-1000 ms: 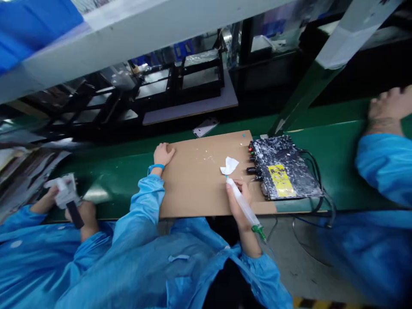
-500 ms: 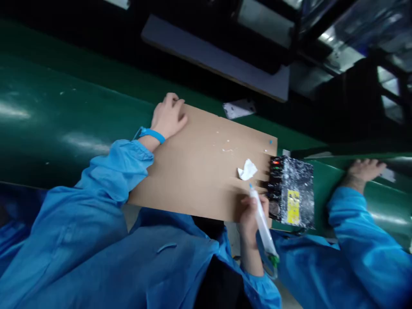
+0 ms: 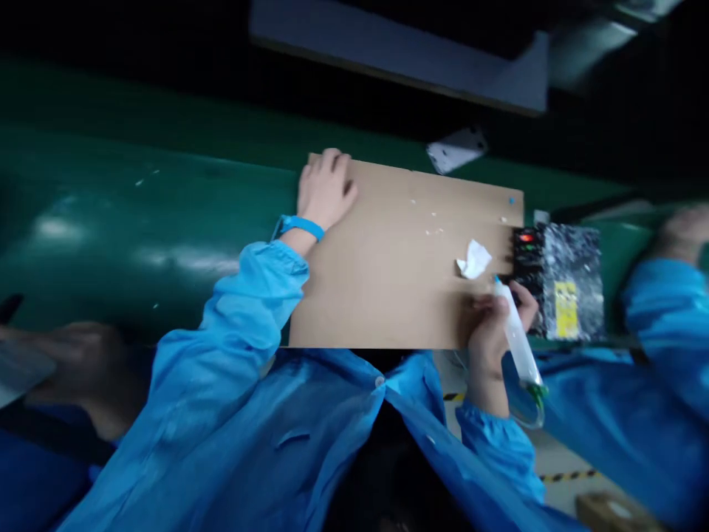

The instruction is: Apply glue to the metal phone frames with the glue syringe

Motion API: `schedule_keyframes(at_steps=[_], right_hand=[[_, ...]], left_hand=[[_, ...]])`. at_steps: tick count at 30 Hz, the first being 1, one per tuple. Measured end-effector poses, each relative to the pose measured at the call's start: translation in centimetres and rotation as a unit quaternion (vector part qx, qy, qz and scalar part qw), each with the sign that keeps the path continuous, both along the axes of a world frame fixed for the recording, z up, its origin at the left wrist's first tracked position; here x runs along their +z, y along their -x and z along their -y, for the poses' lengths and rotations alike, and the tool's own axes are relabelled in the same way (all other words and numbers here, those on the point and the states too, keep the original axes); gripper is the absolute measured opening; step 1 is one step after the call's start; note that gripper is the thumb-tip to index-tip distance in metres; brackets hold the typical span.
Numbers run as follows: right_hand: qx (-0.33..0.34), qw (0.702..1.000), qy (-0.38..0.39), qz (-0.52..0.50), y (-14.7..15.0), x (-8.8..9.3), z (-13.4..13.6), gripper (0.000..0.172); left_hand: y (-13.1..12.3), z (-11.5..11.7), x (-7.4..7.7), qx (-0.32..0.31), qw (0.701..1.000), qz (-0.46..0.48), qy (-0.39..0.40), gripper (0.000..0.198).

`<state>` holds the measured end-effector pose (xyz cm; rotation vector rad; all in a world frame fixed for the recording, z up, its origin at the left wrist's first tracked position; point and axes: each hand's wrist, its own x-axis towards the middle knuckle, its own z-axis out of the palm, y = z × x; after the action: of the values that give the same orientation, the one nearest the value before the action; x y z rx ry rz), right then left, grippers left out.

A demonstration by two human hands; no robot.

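Note:
My left hand [image 3: 326, 191] lies flat on the far left corner of a brown cardboard sheet [image 3: 399, 273] that rests on the green conveyor belt [image 3: 138, 214]; a blue wristband sits on that wrist. My right hand [image 3: 490, 329] grips a clear glue syringe [image 3: 518, 336] with a green rear end, its tip pointing at the black connector edge of a speckled black metal box [image 3: 565, 284] with a yellow label. A crumpled white tissue [image 3: 475, 259] lies on the cardboard just left of the syringe tip.
A co-worker's blue sleeve [image 3: 665, 325] and blurred hand are at the right beside the box. Another person's hand [image 3: 72, 369] shows at the lower left. A small white card [image 3: 457, 149] lies beyond the cardboard. A grey shelf [image 3: 399, 52] hangs above the belt's far side.
The view swung left then back and levelled. My hands stayed on the cardboard and syringe. The syringe tip has come closer to the box's connector edge.

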<state>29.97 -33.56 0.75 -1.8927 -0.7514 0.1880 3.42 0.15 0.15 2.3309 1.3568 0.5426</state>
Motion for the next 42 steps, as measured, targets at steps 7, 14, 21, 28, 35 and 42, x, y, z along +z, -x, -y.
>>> schedule_keyframes(at_steps=[7, 14, 21, 28, 35, 42], right_hand=[[0.049, 0.998, -0.034, -0.015, -2.8, -0.1, -2.0, 0.043], [0.081, 0.996, -0.03, 0.007, -4.1, -0.4, -1.6, 0.034], [0.051, 0.996, -0.028, 0.061, -3.6, -0.9, -0.6, 0.03], [0.034, 0.997, 0.009, 0.075, -3.6, -0.4, -0.8, 0.028], [0.042, 0.994, -0.004, 0.098, -3.7, -0.2, -0.9, 0.023], [0.032, 0.995, -0.003, 0.095, -3.7, -0.5, -0.8, 0.026]], left_hand=[[0.5, -0.8, 0.1, 0.025, 1.0, -0.018, 0.006, 0.062], [0.5, 0.0, 0.4, 0.052, 0.989, -0.12, -0.074, 0.064], [1.3, -0.2, 0.0, 0.034, 0.984, -0.089, -0.151, 0.07], [2.3, -0.8, -0.4, 0.009, 0.984, -0.068, -0.165, 0.07], [2.6, -0.8, -0.6, -0.004, 0.985, -0.055, -0.165, 0.069], [2.3, -0.8, -0.6, 0.011, 0.988, -0.075, -0.136, 0.067]])
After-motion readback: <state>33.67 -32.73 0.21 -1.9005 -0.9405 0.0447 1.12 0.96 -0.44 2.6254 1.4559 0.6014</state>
